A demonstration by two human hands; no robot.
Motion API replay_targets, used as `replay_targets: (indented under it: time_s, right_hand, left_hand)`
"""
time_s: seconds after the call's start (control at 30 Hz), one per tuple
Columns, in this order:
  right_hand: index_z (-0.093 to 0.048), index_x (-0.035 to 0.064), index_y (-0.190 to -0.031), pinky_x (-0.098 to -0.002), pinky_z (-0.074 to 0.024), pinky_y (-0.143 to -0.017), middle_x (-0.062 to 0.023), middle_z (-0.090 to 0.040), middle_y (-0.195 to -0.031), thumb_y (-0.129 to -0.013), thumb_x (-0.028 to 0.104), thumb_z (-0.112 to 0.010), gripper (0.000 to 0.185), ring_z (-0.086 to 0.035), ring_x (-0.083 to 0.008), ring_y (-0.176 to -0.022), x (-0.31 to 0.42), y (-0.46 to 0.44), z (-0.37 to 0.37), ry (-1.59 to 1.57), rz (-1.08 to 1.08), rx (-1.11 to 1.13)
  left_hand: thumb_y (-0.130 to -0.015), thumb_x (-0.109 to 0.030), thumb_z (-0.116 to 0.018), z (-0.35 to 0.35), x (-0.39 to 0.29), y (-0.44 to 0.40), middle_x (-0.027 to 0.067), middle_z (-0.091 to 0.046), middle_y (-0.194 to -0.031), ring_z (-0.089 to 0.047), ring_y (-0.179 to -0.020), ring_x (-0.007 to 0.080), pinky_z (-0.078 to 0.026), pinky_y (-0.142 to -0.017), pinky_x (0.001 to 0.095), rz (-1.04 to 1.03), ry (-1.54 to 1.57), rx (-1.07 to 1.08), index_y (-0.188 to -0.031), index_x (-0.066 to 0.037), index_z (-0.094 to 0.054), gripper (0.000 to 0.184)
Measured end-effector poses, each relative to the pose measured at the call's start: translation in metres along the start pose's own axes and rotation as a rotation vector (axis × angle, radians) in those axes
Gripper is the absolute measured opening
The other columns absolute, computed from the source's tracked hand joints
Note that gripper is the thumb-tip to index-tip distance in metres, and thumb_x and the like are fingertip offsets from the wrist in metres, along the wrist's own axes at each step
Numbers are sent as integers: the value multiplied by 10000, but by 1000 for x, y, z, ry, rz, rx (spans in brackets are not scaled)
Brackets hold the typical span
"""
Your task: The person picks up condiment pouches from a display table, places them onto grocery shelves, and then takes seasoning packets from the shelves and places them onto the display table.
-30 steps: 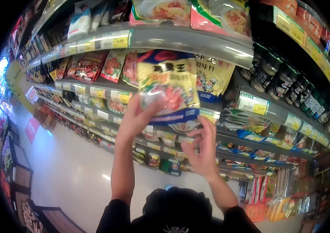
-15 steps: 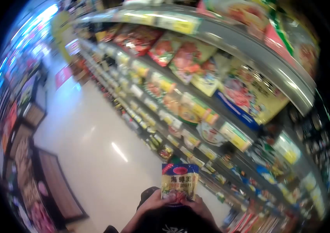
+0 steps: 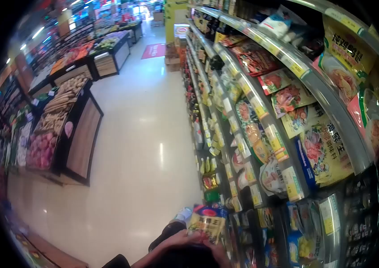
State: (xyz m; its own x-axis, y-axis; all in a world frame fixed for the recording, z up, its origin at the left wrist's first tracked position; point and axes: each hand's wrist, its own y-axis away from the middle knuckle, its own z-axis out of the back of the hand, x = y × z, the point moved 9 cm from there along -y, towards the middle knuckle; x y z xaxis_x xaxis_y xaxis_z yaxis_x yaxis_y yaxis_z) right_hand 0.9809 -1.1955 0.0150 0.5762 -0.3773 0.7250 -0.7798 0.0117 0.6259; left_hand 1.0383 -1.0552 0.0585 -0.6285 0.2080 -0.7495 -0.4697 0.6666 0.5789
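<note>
A seasoning packet [image 3: 206, 224], yellow with a blue top band and a red oval, is upright and slightly tilted low in the view. My left hand [image 3: 181, 238] grips its lower left corner. At its lower right edge, my right hand [image 3: 216, 251] is closed on it too, with most of the fingers hidden behind the packet and dark clothing. To the right, a larger yellow and blue packet [image 3: 325, 154] with similar lettering lies on a shelf among other food pouches.
Tiered shelves [image 3: 270, 129] with price tags and packets run along the right side. Pale floor [image 3: 140, 156] stretches ahead to a red mat [image 3: 154, 51]. Produce stands [image 3: 84, 138] with vegetables line the left, and boxes [image 3: 172, 58] stand at the far shelf end.
My view has swung and levelled, showing more of the aisle and produce stands. The packet sits lower in view and leans more, still in both hands.
</note>
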Motion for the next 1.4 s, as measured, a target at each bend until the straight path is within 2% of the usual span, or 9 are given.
replay_targets:
  time_s: [0.13,0.23,0.37,0.67,0.93,1.13,1.2,1.3,1.4]
  right_hand:
    - [-562,-33,-1188,-305,-446,-885,-79,-632,-1109,-822,337,-729,547,-577,-160,-989,8,20,0,402,3,289]
    - [-565,-27,-1186,-311,-451,-863,-79,-639,-1067,-838,380,-710,554,-569,-146,-979,-101,-20,54,219,-71,435]
    - [-583,-42,-1145,-277,-464,-801,-68,-651,-1013,-906,292,-634,414,-580,-122,-879,-30,35,-4,371,46,510]
    - [-650,18,-962,-239,-441,-548,-54,-655,-802,-895,186,-633,181,-589,-109,-633,-39,69,-33,68,40,333]
    - [-603,-16,-1117,-275,-485,-818,-77,-660,-1026,-913,136,-599,254,-625,-144,-892,-83,77,-60,-80,-190,465]
    - [-640,-12,-1078,-269,-490,-796,-47,-672,-998,-897,104,-627,215,-624,-125,-891,-84,119,-114,476,231,568]
    - [-655,-15,-1064,-260,-496,-766,-57,-681,-991,-897,115,-627,214,-634,-129,-866,-136,113,-130,353,-54,583]
    - [-672,-17,-1030,-260,-501,-758,-71,-694,-972,-881,115,-642,202,-643,-133,-852,-151,139,-172,867,271,667]
    - [-676,-20,-1017,-280,-508,-756,-82,-699,-968,-852,110,-673,210,-641,-127,-859,-162,203,-221,736,256,793]
  left_hand:
    - [-960,-353,-542,-13,22,25,57,-596,-1147,-534,-1063,140,-428,-942,279,-263,-29,-81,-1258,-14,-517,452]
    - [-957,-320,-557,-38,30,57,62,-582,-1196,-524,-1095,138,-413,-970,285,-123,-71,-34,-1286,-8,-485,459]
    - [-929,-274,-608,-54,29,88,91,-635,-1126,-573,-1036,157,-452,-934,305,-240,-143,-184,-1222,-7,-546,402]
    - [-936,-361,-576,-50,47,127,147,-664,-928,-613,-851,141,-496,-758,313,-248,-307,-510,-1171,-7,-558,425]
    - [-947,-376,-558,-34,120,137,76,-659,-1024,-580,-953,120,-469,-844,272,-214,27,-540,-1147,9,-592,436]
    - [-946,-352,-571,-39,142,217,84,-657,-1065,-577,-986,118,-466,-872,278,-308,59,-562,-1197,-2,-589,431]
    - [-941,-344,-582,-32,174,243,83,-651,-1075,-577,-987,121,-465,-877,277,-327,217,-568,-1211,0,-580,438]
    - [-926,-335,-604,-10,223,279,76,-645,-1079,-587,-949,140,-481,-845,284,-417,344,-718,-1205,-2,-581,436]
    - [-918,-305,-623,-11,251,331,72,-642,-1078,-585,-943,126,-490,-830,278,-459,418,-853,-1215,-6,-571,424]
